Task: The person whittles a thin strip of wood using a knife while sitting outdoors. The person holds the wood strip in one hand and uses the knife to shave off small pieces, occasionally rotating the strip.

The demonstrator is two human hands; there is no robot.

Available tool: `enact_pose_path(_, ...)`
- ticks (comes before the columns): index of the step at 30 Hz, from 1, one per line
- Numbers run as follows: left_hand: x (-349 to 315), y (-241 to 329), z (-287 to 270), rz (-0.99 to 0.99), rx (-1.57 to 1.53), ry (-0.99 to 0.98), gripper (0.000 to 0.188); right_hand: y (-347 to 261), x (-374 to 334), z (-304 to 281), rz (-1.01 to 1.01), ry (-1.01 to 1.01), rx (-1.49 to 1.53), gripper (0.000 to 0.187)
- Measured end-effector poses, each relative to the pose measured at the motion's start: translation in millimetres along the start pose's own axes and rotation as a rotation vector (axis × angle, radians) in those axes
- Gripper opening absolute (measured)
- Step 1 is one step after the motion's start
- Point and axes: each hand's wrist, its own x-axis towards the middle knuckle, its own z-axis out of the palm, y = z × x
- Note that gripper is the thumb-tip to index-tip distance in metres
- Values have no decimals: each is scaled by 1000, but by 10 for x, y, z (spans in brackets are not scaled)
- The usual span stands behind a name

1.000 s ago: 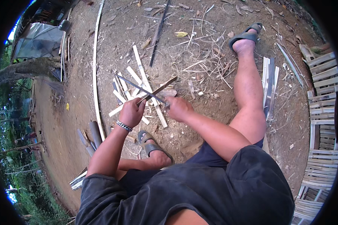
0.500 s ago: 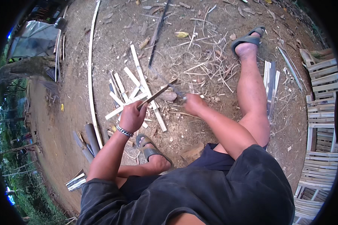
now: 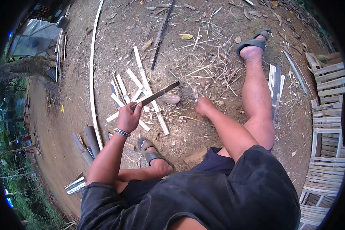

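My left hand (image 3: 128,118), with a chain bracelet at its wrist, is closed around the near end of a dark-faced bamboo strip (image 3: 161,92). The strip slants up and to the right. My right hand (image 3: 204,107) is a fist around a knife (image 3: 188,90), whose thin grey blade is smeared by motion and points up and left. Its handle is hidden in the fist. The blade lies close to the strip's far end; whether they touch I cannot tell. Beneath the strip, several pale split bamboo pieces (image 3: 143,73) lie crossed on the ground.
Curly shavings (image 3: 214,65) spread between the pile and my right foot (image 3: 252,51). A long pale bamboo pole (image 3: 92,73) lies at the left, with dark bamboo lengths (image 3: 92,140) near it. More strips (image 3: 276,88) lie beside my right leg. A slatted bamboo bench (image 3: 326,153) stands at the far right.
My left hand has shifted slightly left and up, and the strip's broad dark face now shows more. My right hand has moved a little right, with the knife.
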Motion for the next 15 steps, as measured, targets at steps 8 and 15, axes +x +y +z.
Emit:
enact_pose_path(8, 181, -370, -38, -391, -329, -20, 33, 191, 301, 270, -97, 2, 173, 31)
enact_pose_path(15, -77, 25, -102, -76, 215, -293, 41, -159, -8, 180, -29, 14, 149, 37)
